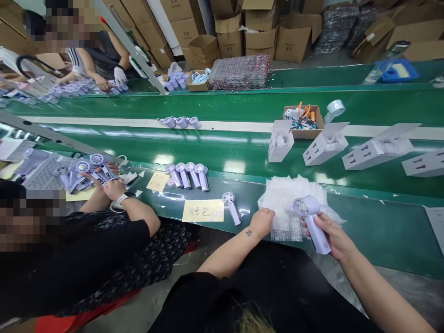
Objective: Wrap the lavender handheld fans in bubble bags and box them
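Observation:
A lavender handheld fan (315,226) is gripped by its handle in my right hand (335,236), its round head tilted up to the left. It is above the right part of a pile of clear and white plastic bags (289,196) at the bench edge. My left hand (262,223) has its fingers curled closed on the left edge of a bag in that pile; the fingertips are partly hidden. To the left of this hand, another lavender fan (231,208) lies on the green bench beside a yellow paper note (203,211) with handwriting.
Several fans (187,175) lie in a row farther left. White boxes (326,144) with raised flaps stand on the conveyor (236,150), near a carton of tools (305,122) and a tape roll (336,107). A co-worker's hands (113,185) hold fans at left.

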`<action>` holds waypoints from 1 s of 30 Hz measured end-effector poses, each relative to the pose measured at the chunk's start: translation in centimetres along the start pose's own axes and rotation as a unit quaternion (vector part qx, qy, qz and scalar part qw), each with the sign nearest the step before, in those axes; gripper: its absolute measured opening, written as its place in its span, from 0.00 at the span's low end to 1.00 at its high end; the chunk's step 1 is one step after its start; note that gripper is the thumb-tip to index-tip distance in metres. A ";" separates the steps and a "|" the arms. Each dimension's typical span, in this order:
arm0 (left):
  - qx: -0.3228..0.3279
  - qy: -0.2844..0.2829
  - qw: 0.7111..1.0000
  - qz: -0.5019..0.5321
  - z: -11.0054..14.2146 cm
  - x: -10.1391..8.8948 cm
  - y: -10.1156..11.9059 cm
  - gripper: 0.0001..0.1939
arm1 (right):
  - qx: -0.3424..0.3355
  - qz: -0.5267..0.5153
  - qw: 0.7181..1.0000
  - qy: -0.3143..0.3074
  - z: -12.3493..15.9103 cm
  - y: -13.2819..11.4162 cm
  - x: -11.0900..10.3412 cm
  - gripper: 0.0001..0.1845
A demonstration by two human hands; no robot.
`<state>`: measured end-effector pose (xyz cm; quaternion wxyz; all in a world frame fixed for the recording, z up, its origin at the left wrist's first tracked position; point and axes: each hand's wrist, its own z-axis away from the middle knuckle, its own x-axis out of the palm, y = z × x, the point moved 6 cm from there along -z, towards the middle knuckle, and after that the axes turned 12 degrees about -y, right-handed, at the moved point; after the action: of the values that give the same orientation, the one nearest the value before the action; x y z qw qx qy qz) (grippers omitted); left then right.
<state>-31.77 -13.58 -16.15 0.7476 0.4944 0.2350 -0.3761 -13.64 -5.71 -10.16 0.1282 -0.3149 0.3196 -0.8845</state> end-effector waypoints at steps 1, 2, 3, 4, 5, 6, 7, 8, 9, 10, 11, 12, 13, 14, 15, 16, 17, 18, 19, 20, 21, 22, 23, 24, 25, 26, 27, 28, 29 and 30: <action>-0.014 0.024 0.999 0.019 0.2 -0.8 -0.5 0.12 | -0.001 -0.006 1.000 -0.001 0.2 0.4 -0.1 0.24; -0.029 0.060 0.996 0.051 0.6 -1.8 -0.9 0.14 | -0.002 -0.013 1.000 -0.006 0.4 0.8 -0.1 0.25; -0.046 0.100 0.989 0.100 1.1 -2.9 -1.4 0.15 | 0.000 -0.019 1.000 -0.018 0.6 1.0 0.1 0.25; -0.062 0.143 0.975 0.160 1.7 -3.9 -1.8 0.16 | 0.004 -0.026 0.999 -0.038 0.9 1.2 0.4 0.25; -0.077 0.181 0.954 0.224 2.4 -4.7 -2.1 0.16 | 0.013 -0.031 0.997 -0.064 1.2 1.3 1.0 0.25; -0.090 0.210 0.931 0.284 3.1 -5.4 -2.1 0.15 | 0.029 -0.036 0.994 -0.096 1.7 1.4 1.8 0.26; -0.099 0.231 0.910 0.329 3.7 -5.9 -1.8 0.13 | 0.050 -0.039 0.989 -0.132 2.1 1.5 2.7 0.26; -0.106 0.249 0.892 0.363 4.4 -6.3 -1.3 0.11 | 0.072 -0.038 0.982 -0.168 2.6 1.6 3.7 0.28; -0.110 0.269 0.876 0.386 5.0 -6.6 -0.6 0.10 | 0.092 -0.036 0.974 -0.202 3.0 1.8 4.8 0.30; -0.108 0.286 0.864 0.400 5.6 -6.8 0.3 0.09 | 0.110 -0.032 0.967 -0.229 3.3 1.9 5.8 0.31; -0.099 0.301 0.857 0.405 6.1 -7.0 1.3 0.09 | 0.122 -0.032 0.961 -0.246 3.5 2.0 6.7 0.32; -0.086 0.315 0.854 0.404 6.7 -7.1 2.4 0.09 | 0.127 -0.035 0.959 -0.251 3.5 1.9 7.3 0.30; -0.073 0.326 0.853 0.402 7.2 -7.1 3.4 0.09 | 0.124 -0.039 0.961 -0.245 3.3 1.9 7.6 0.26; -0.061 0.335 0.849 0.404 7.6 -7.0 4.2 0.09 | 0.119 -0.041 0.964 -0.234 3.0 1.7 7.6 0.23; -0.053 0.344 0.842 0.412 8.0 -6.7 4.8 0.09 | 0.114 -0.035 0.968 -0.222 2.8 1.6 7.5 0.20; -0.049 0.354 0.832 0.425 8.3 -6.4 5.1 0.09 | 0.108 -0.020 0.971 -0.214 2.6 1.4 7.2 0.18; -0.050 0.366 0.820 0.438 8.6 -6.1 5.2 0.08 | 0.104 0.003 0.972 -0.211 2.4 1.2 6.8 0.18; -0.053 0.375 0.812 0.445 8.8 -5.9 5.2 0.08 | 0.104 0.032 0.971 -0.212 2.4 1.1 6.3 0.19; -0.057 0.378 0.813 0.439 8.8 -5.8 5.1 0.07 | 0.107 0.059 0.969 -0.213 2.4 1.0 5.8 0.20; -0.062 0.374 0.824 0.420 8.8 -5.7 5.1 0.08 | 0.109 0.082 0.968 -0.211 2.5 0.9 5.3 0.21; -0.066 0.362 0.844 0.391 8.6 -5.8 5.2 0.09 | 0.109 0.099 0.968 -0.204 2.5 0.9 4.8 0.20; -0.066 0.347 0.866 0.354 8.4 -5.9 5.4 0.11 | 0.110 0.111 0.968 -0.196 2.6 0.8 4.3 0.20; -0.062 0.337 0.887 0.311 8.3 -6.1 5.7 0.11 | 0.109 0.119 0.969 -0.187 2.7 0.6 4.0 0.19; -0.053 0.339 0.902 0.262 8.3 -6.4 6.2 0.10 | 0.106 0.124 0.970 -0.179 2.8 0.5 3.9 0.19; -0.040 0.353 0.911 0.209 8.4 -6.8 6.8 0.09 | 0.102 0.126 0.971 -0.174 2.8 0.3 3.8 0.19; -0.022 0.374 0.914 0.156 8.7 -7.2 7.7 0.08 | 0.099 0.125 0.972 -0.171 2.9 0.1 3.9 0.20; -0.003 0.395 0.912 0.111 9.0 -7.4 8.6 0.08 | 0.098 0.121 0.973 -0.171 3.0 -0.1 4.0 0.22; 0.013 0.411 0.908 0.082 9.2 -7.5 9.4 0.09 | 0.100 0.116 0.973 -0.170 3.1 -0.2 4.1 0.25; 0.021 0.425 0.902 0.074 9.4 -7.6 10.0 0.09 | 0.104 0.111 0.974 -0.169 3.2 -0.3 4.2 0.29; 0.024 0.435 0.896 0.081 9.5 -7.6 10.4 0.09 | 0.110 0.108 0.974 -0.167 3.3 -0.3 4.2 0.32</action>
<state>-28.31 -17.45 -1.01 0.5867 0.6437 0.4868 -0.0669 -14.74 -8.88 -5.98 0.3082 -0.4059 0.2264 -0.8301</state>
